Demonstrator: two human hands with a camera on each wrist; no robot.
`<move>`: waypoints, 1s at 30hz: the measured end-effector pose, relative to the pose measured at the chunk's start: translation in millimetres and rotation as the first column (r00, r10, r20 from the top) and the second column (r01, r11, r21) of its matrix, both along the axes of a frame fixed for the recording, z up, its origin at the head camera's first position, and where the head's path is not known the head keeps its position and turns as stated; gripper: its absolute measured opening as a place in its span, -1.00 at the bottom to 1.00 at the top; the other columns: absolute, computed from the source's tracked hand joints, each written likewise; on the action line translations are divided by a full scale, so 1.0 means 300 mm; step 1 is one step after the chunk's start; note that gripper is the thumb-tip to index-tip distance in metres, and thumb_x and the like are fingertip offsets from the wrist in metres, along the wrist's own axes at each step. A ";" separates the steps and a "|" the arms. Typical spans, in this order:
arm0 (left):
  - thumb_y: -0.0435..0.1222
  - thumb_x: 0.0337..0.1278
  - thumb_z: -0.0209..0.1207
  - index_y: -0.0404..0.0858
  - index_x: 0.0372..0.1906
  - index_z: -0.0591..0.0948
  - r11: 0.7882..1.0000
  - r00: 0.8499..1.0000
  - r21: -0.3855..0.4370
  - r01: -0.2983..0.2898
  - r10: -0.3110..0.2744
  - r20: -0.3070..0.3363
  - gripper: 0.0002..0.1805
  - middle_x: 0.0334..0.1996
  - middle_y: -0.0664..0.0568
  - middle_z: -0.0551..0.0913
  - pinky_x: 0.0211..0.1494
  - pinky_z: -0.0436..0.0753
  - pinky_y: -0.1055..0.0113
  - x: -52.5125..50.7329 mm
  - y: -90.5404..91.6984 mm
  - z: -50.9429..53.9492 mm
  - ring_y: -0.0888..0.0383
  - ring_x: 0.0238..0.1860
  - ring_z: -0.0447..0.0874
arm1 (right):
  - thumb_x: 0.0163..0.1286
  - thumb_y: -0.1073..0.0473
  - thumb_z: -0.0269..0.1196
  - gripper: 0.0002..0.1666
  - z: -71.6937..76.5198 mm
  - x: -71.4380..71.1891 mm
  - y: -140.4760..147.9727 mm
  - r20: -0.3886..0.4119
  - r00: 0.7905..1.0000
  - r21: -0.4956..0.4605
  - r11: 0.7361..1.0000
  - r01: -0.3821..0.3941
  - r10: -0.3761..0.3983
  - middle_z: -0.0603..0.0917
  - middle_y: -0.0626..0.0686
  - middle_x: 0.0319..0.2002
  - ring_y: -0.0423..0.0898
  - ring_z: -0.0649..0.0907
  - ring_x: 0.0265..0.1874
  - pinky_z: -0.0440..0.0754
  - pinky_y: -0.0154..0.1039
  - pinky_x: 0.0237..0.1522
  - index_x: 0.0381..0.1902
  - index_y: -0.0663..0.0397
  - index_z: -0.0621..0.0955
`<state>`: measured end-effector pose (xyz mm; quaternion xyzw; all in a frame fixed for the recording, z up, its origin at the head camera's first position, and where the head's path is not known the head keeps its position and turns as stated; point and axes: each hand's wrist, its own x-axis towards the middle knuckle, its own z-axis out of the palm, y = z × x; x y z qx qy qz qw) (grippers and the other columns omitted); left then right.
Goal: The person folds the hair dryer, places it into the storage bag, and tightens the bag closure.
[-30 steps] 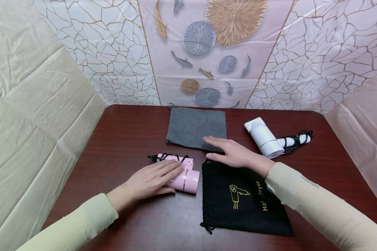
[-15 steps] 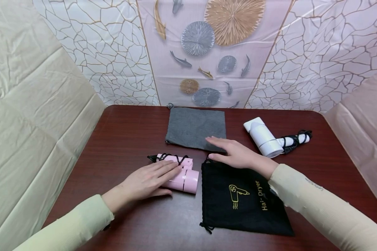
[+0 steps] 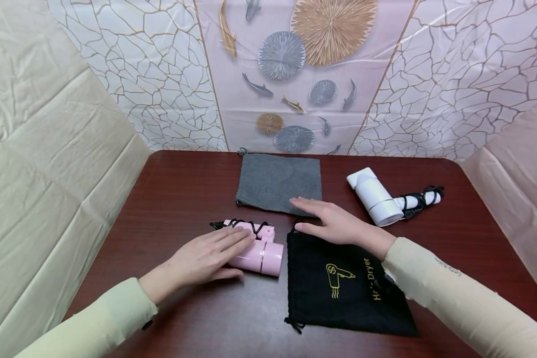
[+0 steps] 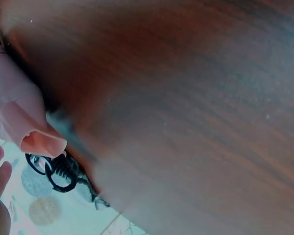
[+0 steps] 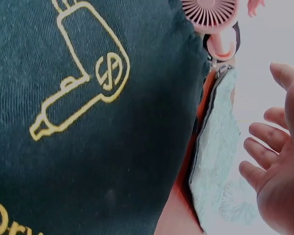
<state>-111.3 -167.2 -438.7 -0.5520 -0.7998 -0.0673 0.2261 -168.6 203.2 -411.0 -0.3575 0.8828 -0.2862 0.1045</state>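
In the head view a pink hair dryer [image 3: 267, 256] lies on the table, a black cord wound round its handle. My left hand [image 3: 206, 256] is over the dryer's left part with straight fingers, hiding some of it; whether it touches cannot be told. The left wrist view shows the dryer's pink nozzle [image 4: 41, 139] near a few fingertips [image 4: 1, 178]. My right hand [image 3: 333, 219] holds nothing, its fingers extended above the far edge of a black drawstring bag [image 3: 313, 303]. This bag lies flat, printed with a yellow hair dryer and lettering partly hidden by the right forearm.
A grey drawstring bag [image 3: 275, 181] lies flat at the back middle of the table [image 3: 179, 189]. To its right is a white hair dryer [image 3: 378, 196] with a black cord wrapped round its handle. Fabric walls [image 3: 161, 74] stand behind and beside the table.
My left hand has drawn slightly back to the left, uncovering a little more of the pink hair dryer. The right hand has shifted only slightly. The bags and dryers stay in place.
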 end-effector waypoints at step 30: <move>-0.04 0.42 0.35 -0.34 0.53 0.48 0.957 0.952 -0.161 -0.240 0.264 0.152 -0.26 0.34 -0.29 0.62 0.52 0.48 -0.08 -0.286 -0.037 0.191 -0.21 0.36 0.62 | 0.58 -0.10 0.31 -0.17 0.021 0.158 -0.080 -0.114 0.986 -0.014 0.992 -0.125 0.123 0.34 0.05 0.63 0.14 0.32 0.62 0.30 0.18 0.58 0.67 -0.03 0.34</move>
